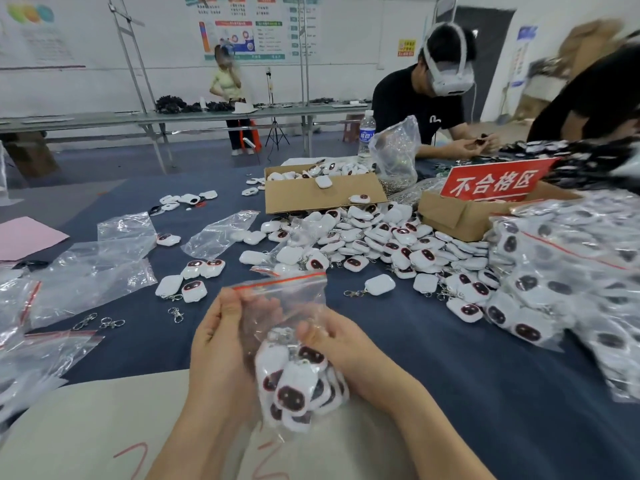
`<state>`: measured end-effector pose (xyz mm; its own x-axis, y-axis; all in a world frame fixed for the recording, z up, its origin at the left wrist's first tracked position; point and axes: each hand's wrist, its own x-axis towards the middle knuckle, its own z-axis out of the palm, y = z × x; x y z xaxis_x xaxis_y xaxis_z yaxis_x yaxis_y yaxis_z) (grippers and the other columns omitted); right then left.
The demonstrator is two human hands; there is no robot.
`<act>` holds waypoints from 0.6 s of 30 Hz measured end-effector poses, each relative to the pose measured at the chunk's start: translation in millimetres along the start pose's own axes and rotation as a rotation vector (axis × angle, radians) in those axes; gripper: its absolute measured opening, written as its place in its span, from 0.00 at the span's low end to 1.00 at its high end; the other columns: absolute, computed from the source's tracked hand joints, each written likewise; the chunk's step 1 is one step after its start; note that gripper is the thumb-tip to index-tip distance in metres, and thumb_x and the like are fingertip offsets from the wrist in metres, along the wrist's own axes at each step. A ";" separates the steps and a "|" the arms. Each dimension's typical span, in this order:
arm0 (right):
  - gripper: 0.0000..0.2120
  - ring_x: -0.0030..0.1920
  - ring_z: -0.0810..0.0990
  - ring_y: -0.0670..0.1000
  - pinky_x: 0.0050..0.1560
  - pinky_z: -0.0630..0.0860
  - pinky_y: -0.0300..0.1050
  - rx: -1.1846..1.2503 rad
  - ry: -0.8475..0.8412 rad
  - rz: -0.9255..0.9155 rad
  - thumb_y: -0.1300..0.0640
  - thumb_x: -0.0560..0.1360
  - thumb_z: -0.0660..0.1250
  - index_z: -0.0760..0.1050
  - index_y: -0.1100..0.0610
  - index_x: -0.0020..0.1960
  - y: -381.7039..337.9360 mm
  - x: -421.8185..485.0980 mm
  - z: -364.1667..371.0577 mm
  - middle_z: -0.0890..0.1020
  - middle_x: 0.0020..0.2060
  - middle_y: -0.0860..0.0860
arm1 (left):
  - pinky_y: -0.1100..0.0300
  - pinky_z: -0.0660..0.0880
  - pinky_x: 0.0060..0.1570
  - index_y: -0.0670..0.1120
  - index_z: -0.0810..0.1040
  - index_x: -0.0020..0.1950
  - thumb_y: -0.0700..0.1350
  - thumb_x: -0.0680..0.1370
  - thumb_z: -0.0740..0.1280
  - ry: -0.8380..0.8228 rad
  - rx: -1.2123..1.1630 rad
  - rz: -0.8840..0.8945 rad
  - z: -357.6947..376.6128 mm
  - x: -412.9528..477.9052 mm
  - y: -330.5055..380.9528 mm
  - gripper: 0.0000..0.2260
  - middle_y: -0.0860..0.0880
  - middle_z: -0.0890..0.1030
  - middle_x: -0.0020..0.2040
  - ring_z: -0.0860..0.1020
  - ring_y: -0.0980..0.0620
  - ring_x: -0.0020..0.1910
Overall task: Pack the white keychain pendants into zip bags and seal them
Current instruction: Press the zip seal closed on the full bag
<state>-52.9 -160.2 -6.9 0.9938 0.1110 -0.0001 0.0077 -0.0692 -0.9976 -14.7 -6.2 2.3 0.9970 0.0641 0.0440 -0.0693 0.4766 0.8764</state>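
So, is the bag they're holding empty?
No, the zip bag held between the left hand and right hand has several white pendants bunched at its bottom.

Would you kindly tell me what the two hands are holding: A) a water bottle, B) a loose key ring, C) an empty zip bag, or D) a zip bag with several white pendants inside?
D: the left hand and right hand grip a clear zip bag with white pendants bunched at its bottom.

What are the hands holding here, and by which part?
Both hold one zip bag of white pendants. The left hand pinches its upper part below the red zip strip; the right hand grips its right side above the pendants.
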 end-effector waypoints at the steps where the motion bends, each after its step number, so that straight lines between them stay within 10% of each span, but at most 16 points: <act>1: 0.21 0.57 0.84 0.46 0.60 0.79 0.44 -0.026 -0.034 0.026 0.37 0.68 0.76 0.79 0.39 0.59 -1.0 -4.6 4.1 0.86 0.56 0.45 | 0.54 0.83 0.35 0.49 0.86 0.40 0.53 0.80 0.64 0.015 -0.064 -0.010 1.3 0.1 3.8 0.16 0.45 0.87 0.41 0.86 0.48 0.38; 4: 0.21 0.54 0.84 0.41 0.57 0.79 0.38 -0.076 0.017 0.026 0.39 0.63 0.78 0.79 0.35 0.55 0.8 -17.8 8.6 0.86 0.52 0.40 | 0.59 0.82 0.34 0.50 0.87 0.38 0.50 0.84 0.61 0.000 -0.130 -0.047 10.7 -1.1 8.0 0.21 0.49 0.87 0.41 0.87 0.53 0.39; 12: 0.17 0.52 0.86 0.60 0.52 0.83 0.57 0.460 0.484 0.020 0.49 0.72 0.77 0.82 0.56 0.56 -26.4 -64.3 -67.6 0.87 0.51 0.59 | 0.54 0.81 0.50 0.47 0.79 0.62 0.57 0.85 0.55 -0.205 -0.088 -0.232 67.5 2.4 -2.2 0.19 0.49 0.86 0.56 0.83 0.50 0.58; 18: 0.24 0.48 0.83 0.54 0.49 0.77 0.48 0.723 0.853 -0.369 0.40 0.77 0.65 0.79 0.62 0.54 -105.5 -67.8 -218.4 0.84 0.46 0.56 | 0.53 0.75 0.51 0.50 0.80 0.60 0.59 0.84 0.55 -0.251 0.009 -0.330 80.5 1.4 -24.4 0.19 0.50 0.85 0.55 0.80 0.51 0.59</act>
<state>-96.9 -377.0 113.5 0.6992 -0.7115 0.0701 0.5184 0.4369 -0.7351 -8.7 -88.3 19.5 0.9432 -0.3075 -0.1255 0.2549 0.4278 0.8672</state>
